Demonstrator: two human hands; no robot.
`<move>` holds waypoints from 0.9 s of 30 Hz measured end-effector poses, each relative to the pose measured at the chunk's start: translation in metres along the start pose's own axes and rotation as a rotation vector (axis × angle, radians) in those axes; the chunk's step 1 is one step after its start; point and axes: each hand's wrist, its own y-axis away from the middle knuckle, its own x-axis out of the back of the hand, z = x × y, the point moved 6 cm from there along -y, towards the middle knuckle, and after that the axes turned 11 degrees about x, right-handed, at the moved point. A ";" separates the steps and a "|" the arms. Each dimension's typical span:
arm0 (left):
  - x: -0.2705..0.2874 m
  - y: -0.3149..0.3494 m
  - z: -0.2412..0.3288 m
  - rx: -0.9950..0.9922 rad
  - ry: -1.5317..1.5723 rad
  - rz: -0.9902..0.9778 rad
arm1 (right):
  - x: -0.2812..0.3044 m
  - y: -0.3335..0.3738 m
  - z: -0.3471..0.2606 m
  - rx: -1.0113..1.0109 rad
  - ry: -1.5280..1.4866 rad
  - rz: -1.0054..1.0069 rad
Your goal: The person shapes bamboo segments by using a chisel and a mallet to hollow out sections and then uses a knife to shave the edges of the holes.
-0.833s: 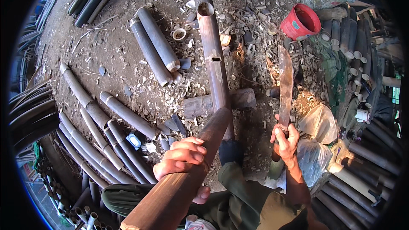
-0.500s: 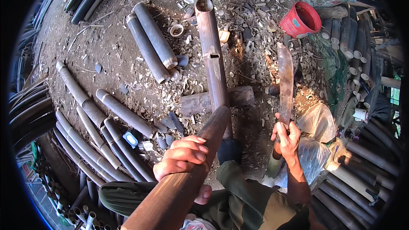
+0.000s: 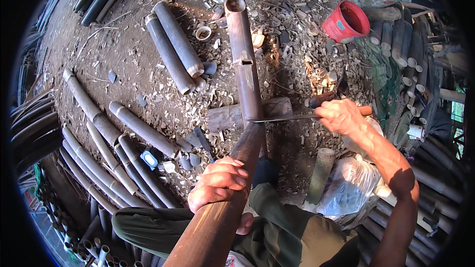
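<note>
My left hand (image 3: 217,182) is wrapped round a thick brown bamboo pole (image 3: 210,225), which slants up from the lower edge. The pole's far end meets a second bamboo pole (image 3: 250,86), a dark one with a round opening and a small square notch, running away from me across a short log (image 3: 278,109). In my right hand (image 3: 341,116) is the wooden handle of a machete (image 3: 289,117). Its blade is seen edge-on, level, pointing left, with the tip at the held pole's far end. Whether it has cut in cannot be told.
Cut bamboo lengths (image 3: 170,52) lie on the chip-strewn ground at left. A red bucket (image 3: 346,22) stands at far right, beside stacked bamboo (image 3: 396,39). Nearer my right arm are a clear plastic bag (image 3: 349,185) and a short upright bamboo piece (image 3: 321,173). A blue-and-white object (image 3: 150,160) lies left.
The machete has swung from upright at right, its flat side showing, down and left to the held pole's end. My right forearm has turned outward. My left hand keeps its grip, shifted slightly right.
</note>
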 end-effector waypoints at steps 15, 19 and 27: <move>0.036 -0.015 0.010 0.089 -0.004 -0.088 | -0.042 0.035 -0.015 0.075 -0.042 0.102; 0.140 -0.027 -0.078 0.748 0.048 0.725 | -0.001 0.101 -0.002 -0.246 -0.042 0.080; 0.226 -0.056 -0.127 0.699 -0.875 0.422 | -0.007 0.003 -0.085 -0.551 -0.674 0.564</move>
